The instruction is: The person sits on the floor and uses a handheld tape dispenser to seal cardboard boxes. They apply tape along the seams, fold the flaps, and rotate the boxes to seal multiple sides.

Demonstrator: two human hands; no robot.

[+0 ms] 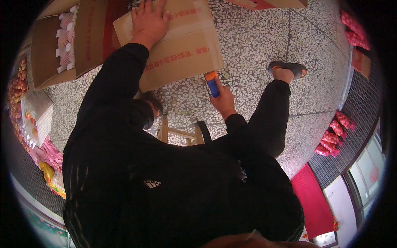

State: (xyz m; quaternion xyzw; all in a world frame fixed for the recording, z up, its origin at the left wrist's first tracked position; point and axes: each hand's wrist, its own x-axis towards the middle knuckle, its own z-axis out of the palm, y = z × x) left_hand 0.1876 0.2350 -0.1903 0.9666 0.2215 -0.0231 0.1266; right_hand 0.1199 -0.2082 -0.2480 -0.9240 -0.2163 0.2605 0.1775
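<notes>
My left hand [150, 21] lies flat with spread fingers on a brown cardboard sheet or box flap [183, 40] that bears red printing. My right hand [225, 100] grips a blue and orange hand tool [213, 85]; its exact kind is unclear. The tool's orange end meets or lies very close to the cardboard's near edge, by its right corner. Left of the cardboard, an open carton [46, 52] shows pink and white foam-net sleeves [65, 40] inside. What the sleeves wrap cannot be made out.
Speckled terrazzo floor [248, 46] surrounds the cardboard. A wooden stool [181, 132] stands between my legs, and my right foot wears a dark slipper [297, 68]. Red net bags [330, 139] lie at the right, near a red mat [313, 204]. A white box [45, 117] stands left.
</notes>
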